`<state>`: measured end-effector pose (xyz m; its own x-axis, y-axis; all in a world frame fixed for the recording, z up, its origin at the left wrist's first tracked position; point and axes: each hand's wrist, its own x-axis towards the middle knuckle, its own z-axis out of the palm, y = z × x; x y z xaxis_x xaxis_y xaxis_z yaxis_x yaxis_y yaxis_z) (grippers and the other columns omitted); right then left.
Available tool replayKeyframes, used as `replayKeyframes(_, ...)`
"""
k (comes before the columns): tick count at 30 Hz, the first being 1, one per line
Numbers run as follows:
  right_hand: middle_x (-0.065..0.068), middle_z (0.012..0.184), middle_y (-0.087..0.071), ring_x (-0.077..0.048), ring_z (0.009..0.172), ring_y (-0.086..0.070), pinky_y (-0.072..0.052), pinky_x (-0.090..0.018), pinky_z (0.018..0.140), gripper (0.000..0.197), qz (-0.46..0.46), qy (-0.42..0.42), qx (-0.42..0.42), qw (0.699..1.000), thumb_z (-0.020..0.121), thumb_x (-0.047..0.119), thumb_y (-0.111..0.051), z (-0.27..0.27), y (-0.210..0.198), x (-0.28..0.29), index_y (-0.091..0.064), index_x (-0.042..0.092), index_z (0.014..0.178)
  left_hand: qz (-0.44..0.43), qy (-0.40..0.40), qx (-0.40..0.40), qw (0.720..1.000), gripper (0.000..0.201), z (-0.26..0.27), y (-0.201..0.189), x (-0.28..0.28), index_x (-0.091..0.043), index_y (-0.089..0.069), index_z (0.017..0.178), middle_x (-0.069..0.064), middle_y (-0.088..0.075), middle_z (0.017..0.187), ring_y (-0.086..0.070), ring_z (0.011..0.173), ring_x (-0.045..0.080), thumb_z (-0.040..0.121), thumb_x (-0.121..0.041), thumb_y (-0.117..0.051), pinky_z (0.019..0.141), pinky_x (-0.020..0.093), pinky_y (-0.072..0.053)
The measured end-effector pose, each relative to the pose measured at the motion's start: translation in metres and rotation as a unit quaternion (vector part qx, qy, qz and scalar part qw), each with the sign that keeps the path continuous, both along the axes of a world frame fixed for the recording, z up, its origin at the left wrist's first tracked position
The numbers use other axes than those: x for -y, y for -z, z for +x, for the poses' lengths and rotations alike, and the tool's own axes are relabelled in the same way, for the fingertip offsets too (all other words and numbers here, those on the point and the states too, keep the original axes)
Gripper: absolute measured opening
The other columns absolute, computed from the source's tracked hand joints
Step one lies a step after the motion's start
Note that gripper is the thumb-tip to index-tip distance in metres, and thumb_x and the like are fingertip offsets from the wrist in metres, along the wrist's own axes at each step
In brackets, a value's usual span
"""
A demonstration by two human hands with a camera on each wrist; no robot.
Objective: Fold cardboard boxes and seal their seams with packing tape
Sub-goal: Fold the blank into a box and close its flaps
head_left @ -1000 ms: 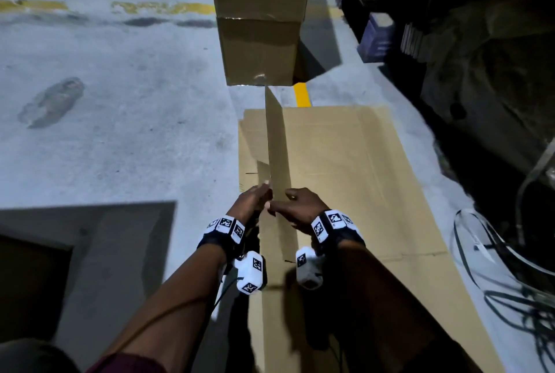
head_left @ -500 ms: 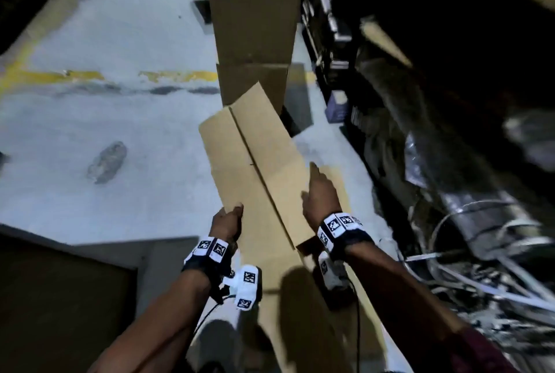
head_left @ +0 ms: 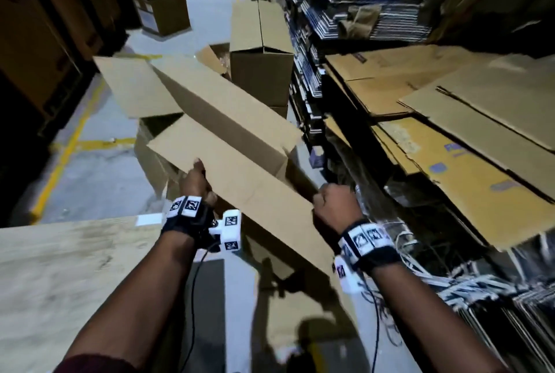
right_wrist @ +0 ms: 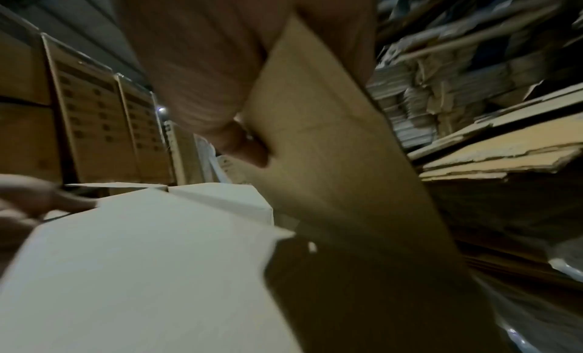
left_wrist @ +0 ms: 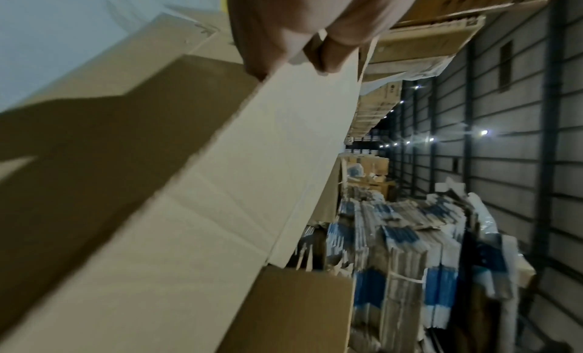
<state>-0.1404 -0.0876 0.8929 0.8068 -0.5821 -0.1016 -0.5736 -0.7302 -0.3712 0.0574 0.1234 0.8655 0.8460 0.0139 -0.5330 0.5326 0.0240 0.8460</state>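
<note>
A long brown cardboard box [head_left: 228,138] hangs in the air in front of me, partly opened into a tube, its far flaps [head_left: 135,87] spread. My left hand [head_left: 196,182] grips the near left edge of a panel, thumb and fingers pinching the board [left_wrist: 303,59]. On the right edge, my right hand [head_left: 335,203] is curled round the other panel [right_wrist: 315,134], thumb against the board. No tape shows in any view.
A wooden table top [head_left: 66,276] lies at the lower left. Stacked upright boxes [head_left: 261,48] stand ahead on the grey floor [head_left: 99,180]. Racks with flat cardboard sheets [head_left: 450,120] and loose strapping [head_left: 405,252] line the right side. Dark cartons [head_left: 39,27] fill the left.
The flat cardboard has been lifted off the floor and pulled open into a box shape. Both hands have moved apart to opposite edges, and my view has swung upward.
</note>
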Motion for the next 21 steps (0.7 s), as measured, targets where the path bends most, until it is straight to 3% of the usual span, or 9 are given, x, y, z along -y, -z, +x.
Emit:
replayKeyframes(3,-0.027,0.106,-0.069,-0.041,0.101,-0.067,-0.051,-0.039,0.081,0.026,0.022,0.043,0.052,0.997,0.095,0.021,-0.058,0.016,-0.027,-0.016,-0.067,0.0,0.109,-0.006,-0.053,0.033,0.998,0.061,0.02,-0.031,-0.059,-0.008,-0.047,0.144,0.02,-0.052,0.145,-0.055,0.128,0.038,0.097,-0.048,-0.052,0.096,0.043,-0.049)
replayKeyframes(6,-0.01,0.087,-0.071,-0.021,0.087,-0.072,-0.049,-0.023,0.069,0.012,0.148,0.05,0.186,0.97,0.095,0.011,-0.061,0.018,-0.056,-0.037,-0.07,0.007,0.103,-0.062,-0.032,0.05,0.996,0.053,0.032,-0.057,-0.129,-0.005,-0.063,0.102,0.014,-0.07,0.09,-0.069,0.074,0.025,0.094,-0.058,-0.056,0.07,0.033,-0.051)
replayKeyframes(8,-0.006,0.086,-0.073,-0.017,0.083,-0.073,-0.056,-0.026,0.072,0.009,0.237,0.045,0.25,0.938,0.093,0.007,-0.064,0.022,-0.066,-0.058,-0.071,0.011,0.097,-0.128,0.04,0.023,0.991,0.047,0.03,-0.067,-0.164,-0.009,-0.071,0.1,0.006,-0.072,0.081,-0.062,0.055,0.016,0.083,-0.053,-0.074,0.062,0.029,-0.047)
replayKeyframes(11,-0.007,0.103,-0.078,-0.025,0.098,-0.073,-0.056,-0.05,0.095,0.036,0.291,0.012,0.279,0.915,0.082,0.031,-0.069,0.039,-0.063,-0.091,-0.073,0.008,0.11,-0.114,0.07,0.037,0.99,0.026,0.03,-0.061,-0.198,-0.012,-0.063,0.113,-0.006,-0.073,0.066,-0.069,0.055,0.01,0.091,-0.025,-0.067,0.057,0.026,-0.057)
replayKeyframes(13,-0.003,0.101,-0.077,-0.021,0.096,-0.073,-0.058,-0.038,0.092,0.033,0.319,0.002,0.29,0.902,0.088,0.028,-0.069,0.049,-0.07,-0.112,-0.071,0.008,0.113,-0.126,0.046,0.049,0.99,0.019,0.017,-0.076,-0.218,-0.01,-0.06,0.113,-0.004,-0.074,0.069,-0.071,0.058,0.01,0.096,-0.017,-0.058,0.06,0.027,-0.059)
replayKeyframes(15,-0.008,0.098,-0.075,-0.02,0.094,-0.074,-0.059,-0.029,0.083,0.019,0.361,0.019,0.314,0.878,0.095,0.011,-0.065,0.057,-0.08,-0.125,-0.069,0.006,0.113,-0.186,0.003,0.026,0.982,0.027,0.019,-0.088,-0.248,-0.007,-0.061,0.122,0.007,-0.076,0.105,-0.074,0.082,0.02,0.099,-0.019,-0.055,0.084,0.038,-0.06)
replayKeyframes(17,-0.013,0.106,-0.073,-0.031,0.106,-0.071,-0.057,-0.034,0.089,0.023,0.373,0.044,0.335,0.864,0.094,0.018,-0.069,0.064,-0.092,-0.137,-0.07,0.005,0.113,-0.239,-0.044,0.023,0.97,0.039,0.014,-0.107,-0.28,-0.005,-0.055,0.137,0.012,-0.065,0.13,-0.068,0.106,0.026,0.101,-0.022,-0.052,0.103,0.044,-0.049)
replayKeyframes(19,-0.007,0.109,-0.067,-0.028,0.105,-0.065,-0.048,-0.019,0.081,0.034,0.379,0.047,0.324,0.866,0.098,0.026,-0.067,0.079,-0.094,-0.152,-0.068,-0.001,0.119,-0.282,-0.077,0.042,0.955,0.035,-0.002,-0.134,-0.31,-0.004,-0.06,0.129,0.012,-0.072,0.117,-0.072,0.1,0.024,0.1,-0.023,-0.053,0.095,0.042,-0.053)
replayKeyframes(21,-0.006,0.096,-0.064,-0.023,0.089,-0.059,-0.045,-0.025,0.074,0.038,0.434,0.063,0.295,0.849,0.094,0.039,-0.069,0.091,-0.097,-0.182,-0.068,0.006,0.112,-0.297,-0.101,0.082,0.946,0.026,-0.024,-0.153,-0.339,-0.005,-0.064,0.113,0.009,-0.077,0.096,-0.076,0.083,0.021,0.096,-0.023,-0.056,0.087,0.039,-0.055)
